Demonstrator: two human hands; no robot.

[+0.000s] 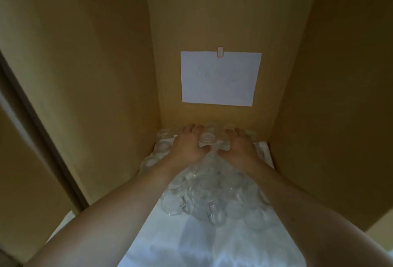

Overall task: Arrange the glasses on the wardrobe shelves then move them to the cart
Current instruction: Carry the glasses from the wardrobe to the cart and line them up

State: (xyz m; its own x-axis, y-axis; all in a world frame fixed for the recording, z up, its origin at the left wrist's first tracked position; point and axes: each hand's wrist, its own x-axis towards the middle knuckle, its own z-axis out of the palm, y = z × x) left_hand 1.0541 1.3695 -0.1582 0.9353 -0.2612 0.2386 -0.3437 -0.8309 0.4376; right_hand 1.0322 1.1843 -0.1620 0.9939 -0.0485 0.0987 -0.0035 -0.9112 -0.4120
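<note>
Both arms reached deep into a wooden wardrobe (119,64), toward 12 o'clock of the view. The left hand (187,144) and the right hand (238,145) lay side by side at the back of the shelf (191,241), which was covered with something white. Between them stood one clear glass (205,138); the fingers of both hands were bent downward around the glasses of the back row, and the thumbs almost met in front of the middle one. Whether each hand really gripped a glass or only rested on its rim, I cannot tell (the glass is transparent and the picture is blurred). More glasses (212,198) stood in a close group nearer to the person, toward 6 o'clock from the hands, between the two forearms. Some others (162,139) stood at about 9 o'clock from the left hand, near the side wall. On the back wall, above the hands, hung a white paper sheet (220,78) with a small red-edged tape (220,52) at its top.
</note>
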